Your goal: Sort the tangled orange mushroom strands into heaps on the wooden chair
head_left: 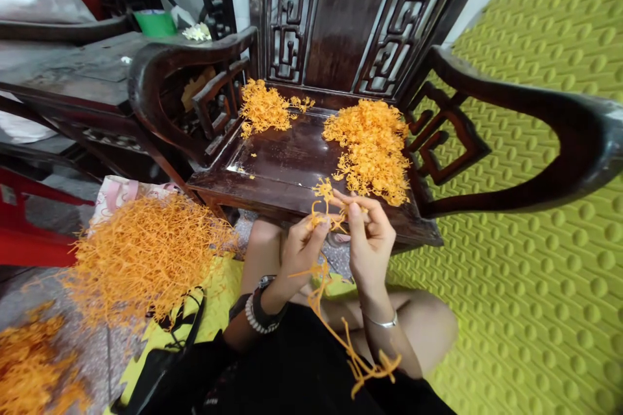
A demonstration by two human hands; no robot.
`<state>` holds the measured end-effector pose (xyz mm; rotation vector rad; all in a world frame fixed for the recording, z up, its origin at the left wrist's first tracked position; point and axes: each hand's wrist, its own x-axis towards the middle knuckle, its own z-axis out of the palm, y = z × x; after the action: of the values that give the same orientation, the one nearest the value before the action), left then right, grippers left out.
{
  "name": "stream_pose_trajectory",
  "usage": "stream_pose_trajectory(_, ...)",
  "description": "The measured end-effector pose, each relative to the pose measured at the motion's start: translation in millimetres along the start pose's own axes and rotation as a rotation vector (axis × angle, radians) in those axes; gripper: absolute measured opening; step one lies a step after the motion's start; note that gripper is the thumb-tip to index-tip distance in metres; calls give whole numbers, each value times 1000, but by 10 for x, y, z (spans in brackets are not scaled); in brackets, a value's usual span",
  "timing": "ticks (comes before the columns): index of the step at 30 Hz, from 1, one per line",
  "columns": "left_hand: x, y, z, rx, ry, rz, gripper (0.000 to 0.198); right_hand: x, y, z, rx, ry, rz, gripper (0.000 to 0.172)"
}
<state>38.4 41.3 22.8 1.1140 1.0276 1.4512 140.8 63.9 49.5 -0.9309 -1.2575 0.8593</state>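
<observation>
My left hand [302, 248] pinches thin orange plastic pieces, and a branching orange strand [331, 331] hangs below it over my lap. Close beside it, my right hand [370, 237] has thumb and fingers closed on small orange pieces near the chair seat's front edge. A star-shaped orange piece [323, 189] sticks up between the hands. On the dark wooden chair seat [292, 159] lie a large heap of small orange pieces [372, 146] at the right and a smaller heap [263, 109] at the back left.
A big tangle of orange strands [150, 259] rests on a bag at the left, with another orange pile [34, 363] at the lower left. The chair's curved armrests [579, 136] flank the seat. Green tape [154, 23] sits on a side table [92, 71]. Yellow matting [535, 259] covers the right floor.
</observation>
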Motion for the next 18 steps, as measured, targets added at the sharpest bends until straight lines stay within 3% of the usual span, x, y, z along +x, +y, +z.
stream_pose_trajectory(4,39,-59,0,-62,-106,-40,37,-92,77,53,-49,-13,52,16)
stream_pose_trajectory(9,40,-25,-13,-308,-358,-109,42,-81,70,-9,56,25,43,14)
stream_pose_trajectory(11,-39,24,-45,-298,-376,-111,41,70,-50,-191,177,174,-60,13)
stream_pose_trajectory(13,-132,82,-92,-287,-394,-152,41,280,-224,-433,300,464,-292,15)
stream_pose_trajectory(15,-188,126,-134,-305,-404,-223,44,451,-381,-619,314,590,-440,18)
stream_pose_trajectory(16,-193,135,-146,-311,-401,-253,45,491,-429,-657,213,590,-471,15)
stream_pose_trajectory(18,-160,123,-148,-303,-414,-287,49,462,-440,-610,71,334,-343,8)
